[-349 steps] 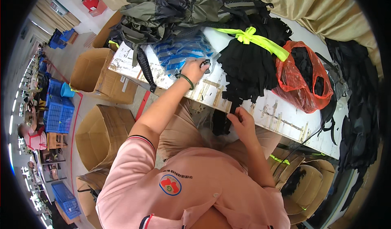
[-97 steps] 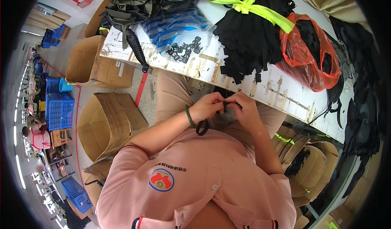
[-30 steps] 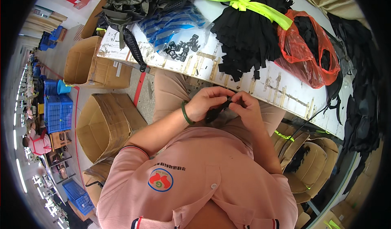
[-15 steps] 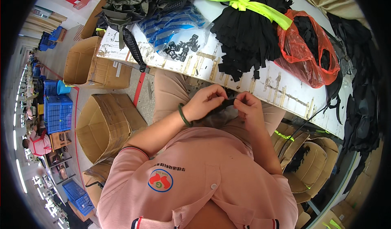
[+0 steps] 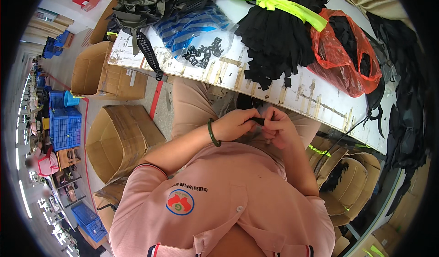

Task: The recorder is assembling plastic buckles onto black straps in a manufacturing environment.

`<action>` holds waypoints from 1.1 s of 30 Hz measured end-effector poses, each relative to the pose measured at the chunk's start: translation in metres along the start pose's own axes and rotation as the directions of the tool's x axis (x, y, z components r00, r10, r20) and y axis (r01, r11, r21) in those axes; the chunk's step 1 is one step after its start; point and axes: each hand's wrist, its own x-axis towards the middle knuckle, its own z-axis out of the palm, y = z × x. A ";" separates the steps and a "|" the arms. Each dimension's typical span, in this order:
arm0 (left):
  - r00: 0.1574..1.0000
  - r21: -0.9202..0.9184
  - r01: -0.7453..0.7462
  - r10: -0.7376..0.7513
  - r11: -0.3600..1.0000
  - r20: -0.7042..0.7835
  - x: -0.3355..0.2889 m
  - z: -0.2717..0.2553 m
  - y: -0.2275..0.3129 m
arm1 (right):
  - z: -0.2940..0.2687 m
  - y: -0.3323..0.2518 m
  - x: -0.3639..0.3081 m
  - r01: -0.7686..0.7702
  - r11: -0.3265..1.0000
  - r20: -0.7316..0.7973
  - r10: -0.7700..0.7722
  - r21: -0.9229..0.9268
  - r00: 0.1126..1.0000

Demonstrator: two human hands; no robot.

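My left hand [image 5: 235, 124] and my right hand [image 5: 280, 129] are close together over my lap, just off the table's near edge. Both are closed on a short black strap [image 5: 259, 121], each pinching it from its own side. Much of the strap is hidden by fingers. Beyond them on the table lie small black plastic buckles [image 5: 203, 55], heaped at the mouth of a clear bag with blue stripes [image 5: 194, 26]. A thick bundle of black straps [image 5: 270, 42], tied with a neon yellow band [image 5: 288, 10], hangs toward me.
On the worn white table [image 5: 315, 94], a red plastic bag [image 5: 340, 58] holds black pieces. Dark fabric [image 5: 155, 5] is piled at the back left. Open cardboard boxes [image 5: 116, 140] stand on the floor left, and another carton [image 5: 352, 184] at right.
My hands have drawn closer together and slightly toward my body. The right fingers have curled further, and less of the black strap shows between the hands.
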 end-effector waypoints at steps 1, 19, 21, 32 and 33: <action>1.000 -0.001 0.000 0.000 1.000 0.001 -0.001 0.001 0.001 | -0.001 0.001 0.000 0.000 1.000 -0.001 0.000 0.001 1.000; 0.973 0.466 -0.200 0.229 0.862 -0.007 0.024 0.005 -0.065 | -0.051 -0.092 0.059 -0.294 -0.044 -0.143 -0.799 -0.955 0.585; 0.999 0.063 0.047 -0.047 0.997 -0.004 0.021 -0.004 -0.039 | -0.040 -0.083 0.053 -0.132 0.112 -0.171 -0.750 -0.985 0.639; 0.972 -0.375 -0.016 -0.074 0.927 -0.223 0.029 -0.009 -0.007 | 0.018 -0.023 0.031 0.212 0.627 -0.183 -0.505 -0.750 0.844; 0.973 -0.378 0.028 -0.112 0.925 -0.200 0.028 -0.005 -0.015 | 0.028 -0.035 0.029 0.138 0.726 -0.263 -0.410 -0.673 0.873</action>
